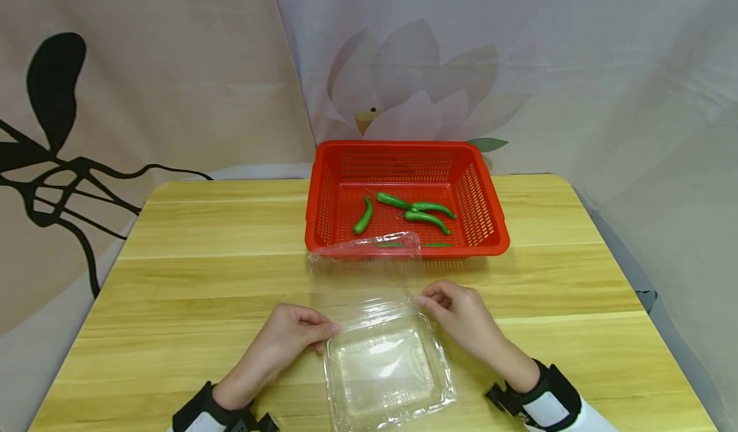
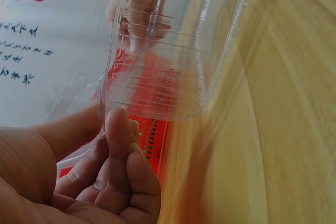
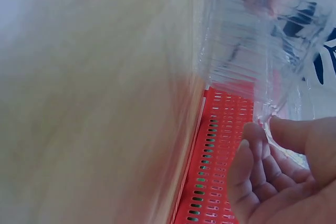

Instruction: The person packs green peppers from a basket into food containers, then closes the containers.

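A clear plastic clamshell box [image 1: 386, 374] lies in front of me with its lid [image 1: 363, 278] folded back toward the red basket. In the head view the lid's far edge overlaps the basket's front rim. My left hand [image 1: 294, 336] pinches the box's left edge close to the hinge, thumb on top, as the left wrist view also shows. On the other side my right hand [image 1: 461, 313] pinches the right edge near the hinge between thumb and index finger. Through the clear plastic, parts of the opposite hand show in both wrist views.
The red basket [image 1: 407, 251] stands at the back of the wooden table [image 1: 230, 272] with several green chili peppers [image 1: 426, 219] inside. Behind the table hangs a printed cloth [image 1: 230, 66] with a flower and dark branches.
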Motion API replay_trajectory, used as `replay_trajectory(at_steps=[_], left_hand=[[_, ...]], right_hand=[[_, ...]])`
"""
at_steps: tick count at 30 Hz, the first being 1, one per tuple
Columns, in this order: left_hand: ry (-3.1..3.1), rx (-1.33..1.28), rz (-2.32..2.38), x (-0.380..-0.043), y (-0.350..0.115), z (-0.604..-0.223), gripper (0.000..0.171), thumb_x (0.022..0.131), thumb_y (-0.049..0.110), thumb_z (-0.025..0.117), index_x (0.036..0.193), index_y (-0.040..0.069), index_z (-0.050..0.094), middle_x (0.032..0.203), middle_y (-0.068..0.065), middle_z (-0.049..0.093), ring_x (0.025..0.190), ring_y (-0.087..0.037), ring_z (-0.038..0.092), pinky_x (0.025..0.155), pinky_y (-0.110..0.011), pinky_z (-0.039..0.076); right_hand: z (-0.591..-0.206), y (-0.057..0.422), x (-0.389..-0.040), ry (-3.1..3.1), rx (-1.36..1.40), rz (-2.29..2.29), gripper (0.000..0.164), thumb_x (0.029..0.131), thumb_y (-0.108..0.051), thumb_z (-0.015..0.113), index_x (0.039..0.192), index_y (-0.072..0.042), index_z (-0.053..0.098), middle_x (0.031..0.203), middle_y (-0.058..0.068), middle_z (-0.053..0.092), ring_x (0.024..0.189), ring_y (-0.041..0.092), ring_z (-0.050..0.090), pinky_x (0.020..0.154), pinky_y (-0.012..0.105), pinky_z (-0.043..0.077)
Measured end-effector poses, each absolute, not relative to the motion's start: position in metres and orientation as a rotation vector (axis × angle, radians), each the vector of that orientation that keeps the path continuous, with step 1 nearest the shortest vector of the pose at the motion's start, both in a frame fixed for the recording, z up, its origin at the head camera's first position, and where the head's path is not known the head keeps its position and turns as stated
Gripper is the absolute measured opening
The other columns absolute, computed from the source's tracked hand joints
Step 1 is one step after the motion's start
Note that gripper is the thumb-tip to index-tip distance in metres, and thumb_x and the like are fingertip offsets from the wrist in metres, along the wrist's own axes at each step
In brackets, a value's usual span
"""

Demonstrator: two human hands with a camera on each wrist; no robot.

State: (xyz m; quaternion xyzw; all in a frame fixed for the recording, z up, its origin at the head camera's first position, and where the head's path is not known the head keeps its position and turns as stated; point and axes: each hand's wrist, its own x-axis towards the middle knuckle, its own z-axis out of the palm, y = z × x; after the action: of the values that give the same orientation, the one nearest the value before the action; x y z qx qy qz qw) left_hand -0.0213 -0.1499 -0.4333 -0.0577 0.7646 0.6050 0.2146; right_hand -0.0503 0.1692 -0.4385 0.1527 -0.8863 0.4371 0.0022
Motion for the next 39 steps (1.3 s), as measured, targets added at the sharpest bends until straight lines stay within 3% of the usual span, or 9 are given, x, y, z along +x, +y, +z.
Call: replay_trajectory(at_steps=[24,31,39], left_hand=[[2.077,-0.153,1.709,-0.028,-0.165,-0.430,0.022,0.092,0.011,0.082,0.096,-0.010,0.078,0.078,-0.010,0.073,0.062,-0.016,0.067,0.061,-0.030,0.059],[2.100,-0.146,1.705,-0.028,-0.167,-0.431,0.020,0.092,0.011,0.082,0.096,-0.009,0.079,0.079,-0.013,0.074,0.061,-0.017,0.068,0.062,-0.030,0.059],[2.117,-0.170,1.714,-0.029,-0.167,-0.430,0.021,0.090,0.013,0.084,0.092,-0.007,0.079,0.074,-0.011,0.073,0.060,-0.017,0.067,0.062,-0.028,0.058]], right_hand=[[-0.431,0.164,-0.058,-2.885,0.667,1.401,0.032,0.099,-0.006,0.073,0.127,0.009,0.067,0.095,0.002,0.074,0.079,0.007,0.067,0.070,0.025,0.058],[-0.422,0.167,-0.057,-2.850,0.628,1.332,0.024,0.098,-0.008,0.074,0.119,0.003,0.072,0.093,-0.004,0.071,0.082,0.009,0.066,0.070,0.025,0.057],[-0.397,0.178,-0.065,-2.630,0.714,1.147,0.016,0.092,0.001,0.077,0.107,-0.004,0.075,0.092,-0.005,0.071,0.080,0.007,0.062,0.065,0.025,0.055]])
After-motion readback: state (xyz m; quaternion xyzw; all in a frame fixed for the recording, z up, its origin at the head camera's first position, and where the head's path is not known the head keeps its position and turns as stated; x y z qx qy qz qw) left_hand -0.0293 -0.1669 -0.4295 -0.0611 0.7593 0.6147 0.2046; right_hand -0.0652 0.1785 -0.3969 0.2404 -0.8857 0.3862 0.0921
